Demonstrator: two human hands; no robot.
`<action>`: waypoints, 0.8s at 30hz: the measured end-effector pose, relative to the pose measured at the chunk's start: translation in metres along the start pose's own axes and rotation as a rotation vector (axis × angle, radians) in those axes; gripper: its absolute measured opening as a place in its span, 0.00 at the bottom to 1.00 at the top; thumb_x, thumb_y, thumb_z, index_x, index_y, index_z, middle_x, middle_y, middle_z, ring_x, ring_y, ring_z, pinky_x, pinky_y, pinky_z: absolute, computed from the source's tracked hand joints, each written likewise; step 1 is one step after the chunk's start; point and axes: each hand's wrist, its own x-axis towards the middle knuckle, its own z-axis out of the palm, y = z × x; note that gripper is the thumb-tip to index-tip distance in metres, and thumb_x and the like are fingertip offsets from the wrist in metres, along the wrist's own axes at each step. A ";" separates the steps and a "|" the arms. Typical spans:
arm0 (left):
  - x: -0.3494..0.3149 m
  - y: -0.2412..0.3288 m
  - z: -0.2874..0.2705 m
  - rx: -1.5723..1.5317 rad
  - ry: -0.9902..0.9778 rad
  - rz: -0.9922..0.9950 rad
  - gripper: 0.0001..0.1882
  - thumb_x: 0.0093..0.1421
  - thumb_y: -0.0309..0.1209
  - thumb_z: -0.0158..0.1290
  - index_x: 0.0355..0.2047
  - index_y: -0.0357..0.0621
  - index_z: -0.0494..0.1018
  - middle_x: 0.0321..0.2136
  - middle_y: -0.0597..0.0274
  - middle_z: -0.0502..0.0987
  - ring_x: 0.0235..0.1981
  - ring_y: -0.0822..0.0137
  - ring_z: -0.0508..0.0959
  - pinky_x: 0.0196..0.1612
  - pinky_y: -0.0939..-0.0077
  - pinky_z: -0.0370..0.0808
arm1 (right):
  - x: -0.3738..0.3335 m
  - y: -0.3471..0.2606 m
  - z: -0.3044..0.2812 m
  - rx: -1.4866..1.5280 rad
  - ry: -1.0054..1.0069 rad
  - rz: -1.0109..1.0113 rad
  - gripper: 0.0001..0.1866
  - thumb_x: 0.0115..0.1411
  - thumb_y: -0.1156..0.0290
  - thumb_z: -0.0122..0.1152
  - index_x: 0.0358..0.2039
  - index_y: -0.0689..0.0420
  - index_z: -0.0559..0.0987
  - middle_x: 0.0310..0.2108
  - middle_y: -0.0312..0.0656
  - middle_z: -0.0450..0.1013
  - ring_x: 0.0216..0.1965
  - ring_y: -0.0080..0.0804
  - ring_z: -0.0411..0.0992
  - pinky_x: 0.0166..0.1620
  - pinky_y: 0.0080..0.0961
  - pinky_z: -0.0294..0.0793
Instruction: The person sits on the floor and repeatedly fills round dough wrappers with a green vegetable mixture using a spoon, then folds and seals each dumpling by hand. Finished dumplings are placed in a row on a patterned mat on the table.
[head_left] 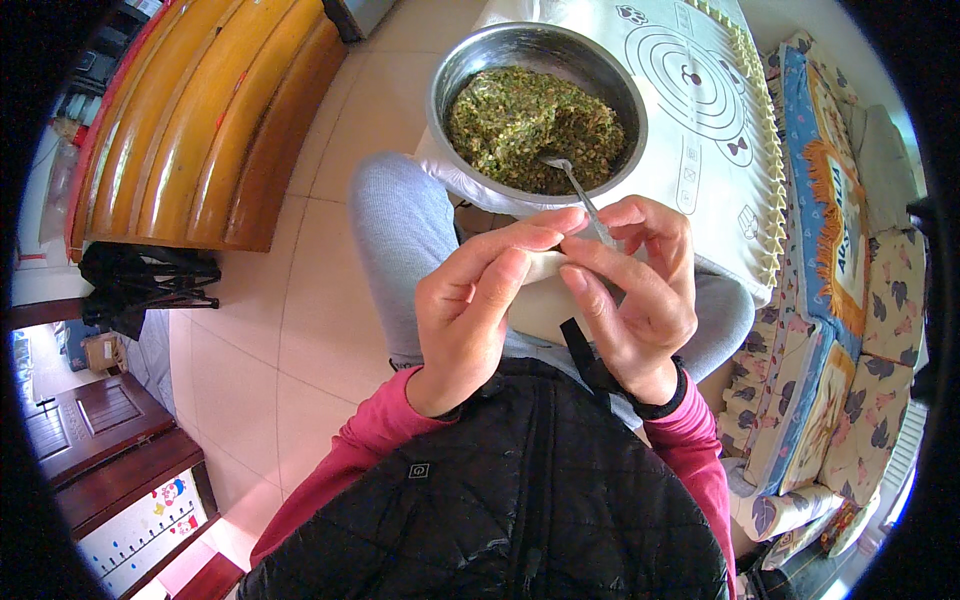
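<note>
Between my two hands is a small piece of pale dough [543, 266], most of it covered by fingers. It looks like a folded dumpling wrapper, and any filling inside is hidden. My left hand [468, 305] pinches its left end between thumb and fingers. On the other end, the thumb and fingertips of my right hand [640, 300] press from the right. Just beyond the hands stands a steel bowl [440, 110] with chopped green and brown filling [520, 115] in it. A metal spoon [575, 180] rests in the filling, its handle leaning over the near rim behind my fingers.
Under the bowl, a white table [655, 130] carries printed circles and has ruffled cream edging [765, 130] on its right. A patterned sofa [880, 330] stands farther right. On the left are a curved wooden piece of furniture [200, 120] and a black folded item [145, 280] on the tiled floor [260, 330].
</note>
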 end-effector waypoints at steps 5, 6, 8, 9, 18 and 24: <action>0.000 -0.001 -0.001 -0.064 -0.004 -0.008 0.14 0.69 0.25 0.39 0.46 0.27 0.70 0.51 0.43 0.73 0.55 0.55 0.72 0.59 0.65 0.68 | -0.002 0.000 0.001 0.014 0.005 0.028 0.12 0.44 0.75 0.72 0.32 0.53 0.83 0.41 0.41 0.71 0.35 0.30 0.66 0.34 0.22 0.64; 0.000 -0.002 -0.002 -0.076 -0.012 -0.012 0.14 0.69 0.25 0.40 0.46 0.27 0.70 0.52 0.43 0.73 0.55 0.55 0.72 0.58 0.64 0.68 | -0.001 0.000 0.004 0.089 0.020 0.061 0.13 0.44 0.76 0.72 0.33 0.53 0.83 0.41 0.41 0.71 0.36 0.30 0.67 0.35 0.23 0.65; 0.000 -0.002 -0.003 -0.054 -0.026 -0.003 0.14 0.69 0.25 0.40 0.46 0.27 0.70 0.53 0.41 0.72 0.56 0.54 0.71 0.59 0.64 0.67 | -0.002 0.000 0.007 0.219 0.059 0.124 0.13 0.45 0.76 0.72 0.34 0.54 0.82 0.40 0.41 0.71 0.37 0.30 0.67 0.37 0.23 0.66; 0.000 -0.001 -0.004 -0.049 -0.035 0.007 0.14 0.69 0.25 0.40 0.46 0.27 0.70 0.53 0.41 0.71 0.57 0.54 0.71 0.59 0.64 0.67 | -0.002 -0.001 0.008 0.274 0.082 0.152 0.14 0.46 0.76 0.72 0.35 0.55 0.82 0.39 0.40 0.72 0.37 0.29 0.67 0.38 0.23 0.67; -0.001 0.000 -0.003 0.022 -0.058 0.000 0.14 0.69 0.30 0.38 0.46 0.35 0.71 0.58 0.38 0.65 0.61 0.42 0.64 0.61 0.49 0.64 | -0.006 -0.007 0.004 0.706 -0.134 0.556 0.17 0.54 0.75 0.68 0.45 0.64 0.80 0.32 0.37 0.74 0.32 0.21 0.68 0.38 0.18 0.66; -0.002 -0.002 -0.002 0.018 -0.046 -0.009 0.14 0.69 0.31 0.39 0.45 0.36 0.71 0.57 0.38 0.67 0.60 0.44 0.66 0.62 0.49 0.62 | -0.005 -0.003 0.006 0.578 -0.077 0.403 0.12 0.54 0.77 0.67 0.40 0.64 0.82 0.30 0.38 0.75 0.30 0.22 0.69 0.34 0.18 0.67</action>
